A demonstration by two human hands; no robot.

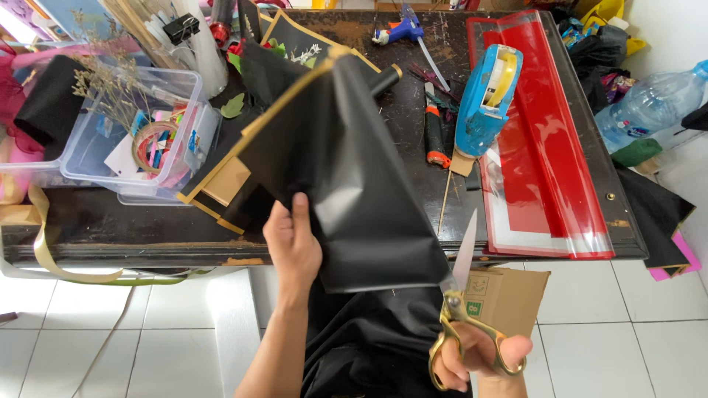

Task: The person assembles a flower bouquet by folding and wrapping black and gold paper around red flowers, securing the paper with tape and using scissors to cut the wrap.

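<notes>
Left hand (293, 247) grips the near-left edge of the black sheet (354, 184), thumb on top, forearm rising from below; sheet hangs over the worktop's (110, 228) front edge, long axis running from the far left corner down toward the near right, gold border (284, 103) along its upper side; right hand (479, 354) closed through the gold scissors' (461, 295) loops, blade pointing up and away, tip at the front edge, beside the sheet's lower right corner; blue tape dispenser (483, 96) and red film (546, 147) lie farther right.
</notes>
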